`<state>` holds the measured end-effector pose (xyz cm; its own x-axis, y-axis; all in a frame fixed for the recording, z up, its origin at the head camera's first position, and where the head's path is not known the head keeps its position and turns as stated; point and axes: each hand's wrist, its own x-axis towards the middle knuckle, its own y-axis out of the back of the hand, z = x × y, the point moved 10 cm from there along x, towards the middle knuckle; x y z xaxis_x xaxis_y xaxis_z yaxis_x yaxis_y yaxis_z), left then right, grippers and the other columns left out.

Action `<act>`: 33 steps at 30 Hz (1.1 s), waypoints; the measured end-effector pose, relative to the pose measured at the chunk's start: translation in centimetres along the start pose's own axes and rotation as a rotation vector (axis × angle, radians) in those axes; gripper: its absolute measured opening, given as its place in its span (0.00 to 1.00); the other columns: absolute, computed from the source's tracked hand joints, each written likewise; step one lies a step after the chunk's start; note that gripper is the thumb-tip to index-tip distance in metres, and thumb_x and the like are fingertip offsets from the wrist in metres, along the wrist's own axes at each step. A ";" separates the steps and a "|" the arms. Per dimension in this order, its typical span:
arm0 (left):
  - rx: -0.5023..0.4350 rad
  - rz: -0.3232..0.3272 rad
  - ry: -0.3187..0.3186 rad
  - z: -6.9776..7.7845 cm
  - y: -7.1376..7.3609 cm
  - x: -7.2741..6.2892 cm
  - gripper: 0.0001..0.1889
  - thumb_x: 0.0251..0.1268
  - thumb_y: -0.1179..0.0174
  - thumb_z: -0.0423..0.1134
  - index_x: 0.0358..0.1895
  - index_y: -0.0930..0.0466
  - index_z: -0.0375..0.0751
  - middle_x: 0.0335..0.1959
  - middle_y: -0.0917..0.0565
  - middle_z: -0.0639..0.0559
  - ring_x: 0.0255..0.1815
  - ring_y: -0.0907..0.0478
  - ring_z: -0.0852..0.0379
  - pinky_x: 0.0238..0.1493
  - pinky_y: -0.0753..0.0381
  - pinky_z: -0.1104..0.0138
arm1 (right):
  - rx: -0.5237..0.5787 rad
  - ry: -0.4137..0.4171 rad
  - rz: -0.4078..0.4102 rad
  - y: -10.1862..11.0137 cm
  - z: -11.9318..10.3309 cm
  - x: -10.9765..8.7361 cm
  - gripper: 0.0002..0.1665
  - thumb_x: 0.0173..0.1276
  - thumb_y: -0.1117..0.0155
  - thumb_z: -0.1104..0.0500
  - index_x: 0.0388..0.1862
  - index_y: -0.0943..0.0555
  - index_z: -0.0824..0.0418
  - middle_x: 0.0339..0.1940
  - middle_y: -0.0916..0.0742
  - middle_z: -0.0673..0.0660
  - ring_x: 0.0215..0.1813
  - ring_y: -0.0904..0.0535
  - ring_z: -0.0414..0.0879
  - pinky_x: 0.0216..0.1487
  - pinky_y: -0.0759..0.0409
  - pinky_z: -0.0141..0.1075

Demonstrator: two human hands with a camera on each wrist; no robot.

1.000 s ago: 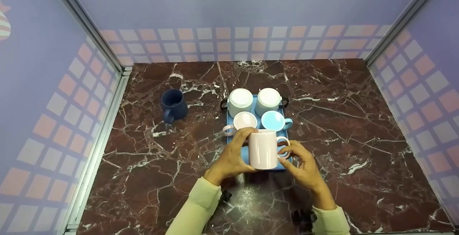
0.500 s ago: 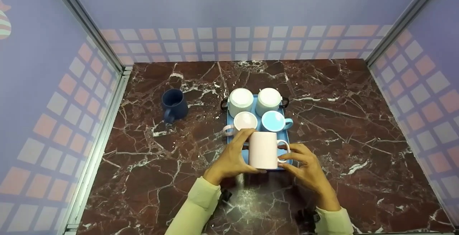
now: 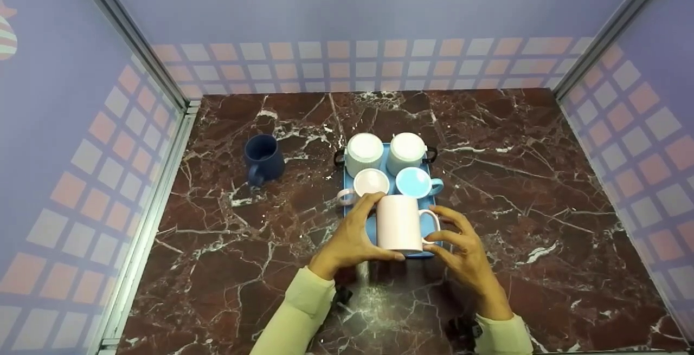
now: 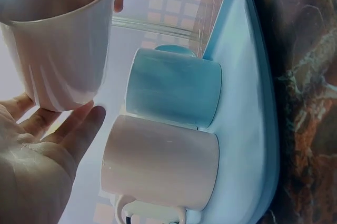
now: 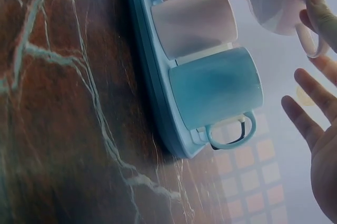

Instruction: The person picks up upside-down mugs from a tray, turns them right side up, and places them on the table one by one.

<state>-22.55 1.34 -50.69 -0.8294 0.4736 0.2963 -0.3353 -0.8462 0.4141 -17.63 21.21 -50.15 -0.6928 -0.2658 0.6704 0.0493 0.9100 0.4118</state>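
Observation:
A pale pink mug (image 3: 398,224) is held in the air over the front of a blue tray (image 4: 245,103), its mouth tipped away from the head camera. My left hand (image 3: 347,238) grips its body, fingers at the upper edge and thumb along the lower one. My right hand (image 3: 461,241) pinches the mug's handle (image 5: 309,42) near its lower end, with other fingers spread apart. Just behind, on the tray, stand another pink mug (image 4: 160,163) with its handle to the left and a light blue mug (image 5: 216,87) with its handle to the right.
At the tray's back are two white mugs, one left (image 3: 364,152) and one right (image 3: 406,150), bottoms up with black handles outward. A dark blue mug (image 3: 264,158) stands on the marbled table (image 3: 520,192) to the left. Patterned walls enclose the back and sides.
The held mug has tipped, so its mouth no longer shows in the head view. My right fingers have shifted on the handle; the left thumb now stretches along the mug's lower edge.

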 end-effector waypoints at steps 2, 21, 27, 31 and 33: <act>-0.027 0.000 0.008 -0.1 -0.1 0.0 0.58 0.35 0.13 0.56 0.73 0.37 0.51 0.65 0.26 0.54 0.66 0.25 0.57 0.73 0.26 0.59 | 0.010 0.001 0.001 0.0 0.0 0.0 0.19 0.44 0.19 0.72 0.35 0.12 0.56 0.66 0.20 0.74 0.67 0.23 0.56 0.71 0.26 0.32; -0.241 -0.003 0.072 -0.6 -1.2 0.2 0.49 0.51 0.19 0.45 0.74 0.38 0.42 0.68 0.25 0.46 0.64 0.23 0.53 0.69 0.23 0.53 | 0.064 0.016 0.024 -0.4 -1.2 0.6 0.06 0.65 0.28 0.67 0.35 0.18 0.60 0.69 0.23 0.74 0.68 0.24 0.64 0.74 0.29 0.37; -0.224 -0.046 0.050 -0.5 -1.6 0.3 0.50 0.58 0.27 0.63 0.79 0.41 0.50 0.73 0.31 0.48 0.65 0.26 0.52 0.64 0.21 0.53 | 0.102 0.024 0.047 -0.4 -1.5 0.5 0.07 0.64 0.30 0.72 0.33 0.19 0.62 0.66 0.23 0.79 0.63 0.21 0.66 0.75 0.27 0.41; -0.220 -0.083 -0.004 -0.1 -2.1 0.3 0.50 0.61 0.37 0.72 0.81 0.41 0.51 0.79 0.38 0.50 0.72 0.31 0.50 0.64 0.20 0.54 | 0.141 0.021 0.054 -0.4 -1.5 0.5 0.08 0.64 0.32 0.74 0.32 0.20 0.64 0.65 0.23 0.80 0.60 0.19 0.66 0.73 0.24 0.45; -0.231 -0.106 -0.029 0.1 -2.3 0.3 0.49 0.62 0.38 0.73 0.81 0.40 0.52 0.81 0.40 0.51 0.75 0.34 0.50 0.65 0.20 0.56 | 0.146 0.011 0.063 -0.3 -1.3 0.5 0.08 0.64 0.32 0.75 0.32 0.20 0.65 0.64 0.23 0.80 0.60 0.18 0.66 0.71 0.23 0.45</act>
<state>-22.01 3.47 -51.48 -0.7723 0.5663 0.2877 -0.5153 -0.8234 0.2376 -17.04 20.43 -49.13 -0.6834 -0.2099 0.6992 -0.0132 0.9612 0.2755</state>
